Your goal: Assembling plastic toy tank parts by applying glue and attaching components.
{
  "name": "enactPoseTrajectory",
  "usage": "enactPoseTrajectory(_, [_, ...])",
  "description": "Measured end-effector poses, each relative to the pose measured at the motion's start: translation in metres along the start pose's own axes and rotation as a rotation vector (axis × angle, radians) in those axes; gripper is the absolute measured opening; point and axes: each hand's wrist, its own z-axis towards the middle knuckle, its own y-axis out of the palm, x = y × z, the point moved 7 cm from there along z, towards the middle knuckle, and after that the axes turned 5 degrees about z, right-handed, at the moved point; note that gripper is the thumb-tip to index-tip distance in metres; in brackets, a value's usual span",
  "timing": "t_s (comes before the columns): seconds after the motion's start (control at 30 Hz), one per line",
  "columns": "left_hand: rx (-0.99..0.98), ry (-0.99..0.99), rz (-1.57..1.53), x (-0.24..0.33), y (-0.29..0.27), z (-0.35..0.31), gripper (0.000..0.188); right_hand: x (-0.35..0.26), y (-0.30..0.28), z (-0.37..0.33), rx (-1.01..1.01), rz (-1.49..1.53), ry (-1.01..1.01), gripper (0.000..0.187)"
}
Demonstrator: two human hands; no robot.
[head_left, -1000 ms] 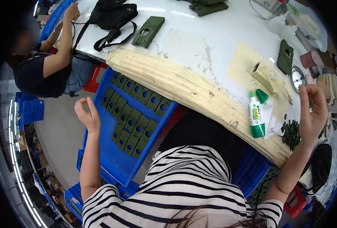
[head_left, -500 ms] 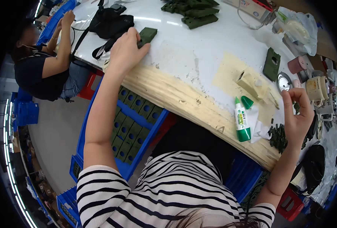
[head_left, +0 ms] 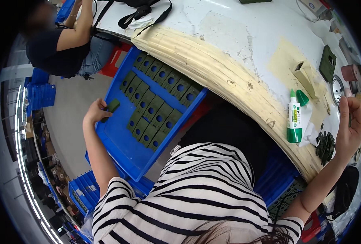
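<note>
My left hand (head_left: 94,112) grips a dark green rectangular block (head_left: 113,106) over the left side of a blue tray (head_left: 123,148). Rows of similar green blocks (head_left: 151,110), each with a round hole, lie in that tray. Over the right part of the table, my right hand (head_left: 353,124) is raised with thumb and fingers pinched together; what they hold, if anything, is too small to make out. Close to it are a round metal dish (head_left: 337,90) and a pile of small dark green pieces (head_left: 325,148). A white and green glue bottle (head_left: 294,122) stands uncapped, its green cap (head_left: 302,97) beside it.
The white table (head_left: 217,36) has a worn wooden front edge (head_left: 229,81). A beige block (head_left: 304,79), a green holed plate (head_left: 327,63) and a pink cup (head_left: 351,73) sit at right. A person (head_left: 60,49) works at far left. More blue trays (head_left: 83,189) are stacked below.
My left hand has carried the green block off the table, down and left to over the blue tray. My right hand stays pinched near the metal dish. The view has shifted, showing more of the tray.
</note>
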Motion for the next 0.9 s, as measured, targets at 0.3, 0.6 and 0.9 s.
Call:
enactPoseTrajectory(0.3, [0.036, -0.033, 0.040, -0.031, 0.110, 0.023, 0.062, 0.015, 0.001, 0.007, -0.012, 0.080, 0.062, 0.012])
enactPoseTrajectory(0.6, [0.024, 0.089, -0.090, -0.026, 0.110, 0.033, 0.036, -0.013, -0.002, 0.003, 0.033, 0.029, -0.010, 0.009])
enactPoseTrajectory(0.9, [-0.050, 0.773, -0.413, 0.236, -0.021, -0.093, 0.023, -0.034, 0.000, 0.012, 0.111, 0.087, -0.015, 0.014])
